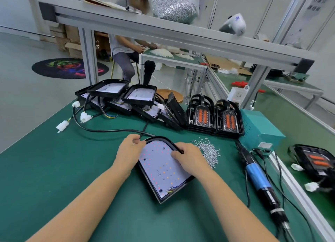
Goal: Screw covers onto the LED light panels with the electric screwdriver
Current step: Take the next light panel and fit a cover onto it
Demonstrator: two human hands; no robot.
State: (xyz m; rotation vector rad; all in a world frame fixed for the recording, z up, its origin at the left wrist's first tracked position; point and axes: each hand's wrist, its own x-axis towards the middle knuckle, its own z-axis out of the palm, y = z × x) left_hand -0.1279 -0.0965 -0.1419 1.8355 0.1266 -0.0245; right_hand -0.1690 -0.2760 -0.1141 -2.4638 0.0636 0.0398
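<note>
An LED light panel [160, 171], a black arched housing with a white board of small red and yellow LEDs, lies on the green mat in front of me. My left hand [129, 152] grips its upper left rim, fingers curled over the edge. My right hand [188, 156] holds the upper right rim, thumb on the board. Two stacks of black covers with orange lenses [214, 117] stand behind the panel to the right. A heap of small screws [208, 151] lies right of my right hand. The blue and black electric screwdriver [261, 180] rests on the mat at the right.
Several bare panels with cables and white connectors [125, 99] are piled at the back of the mat. A teal power supply box [259, 129] sits at the right. Finished lights [316, 162] lie on the neighbouring bench. A seated person [126, 51] works beyond the aluminium frame.
</note>
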